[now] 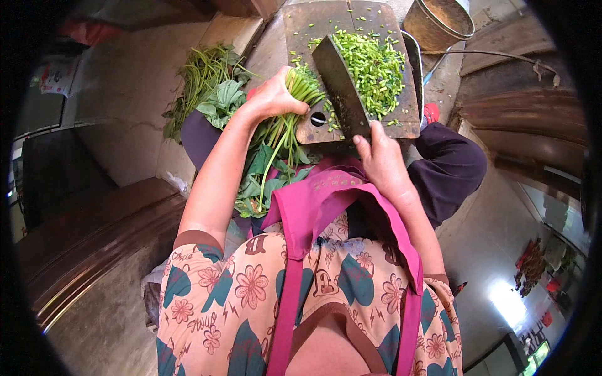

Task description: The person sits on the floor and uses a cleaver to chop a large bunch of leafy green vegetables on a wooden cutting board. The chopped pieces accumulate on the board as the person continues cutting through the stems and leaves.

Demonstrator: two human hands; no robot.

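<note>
My left hand [280, 97] is closed round a bunch of green leafy stems [303, 88], whose cut ends lie on the left side of a worn wooden cutting board [307, 25]. The leafy ends hang below the board toward my lap. In my right hand [381, 155] is the handle of a dark, broad cleaver [342, 84]. Its blade stands on the board just right of the stem ends, between them and a heap of chopped green stems [373, 72]. A round hole [318, 118] pierces the board near its front left corner.
A pile of uncut leafy stems [207, 81] lies left of the board. Beyond the board's far right corner stands a round bucket [439, 24]. A thin hose [495, 54] runs right of it. My knee [454, 166] in dark trousers is close to the board's right front corner.
</note>
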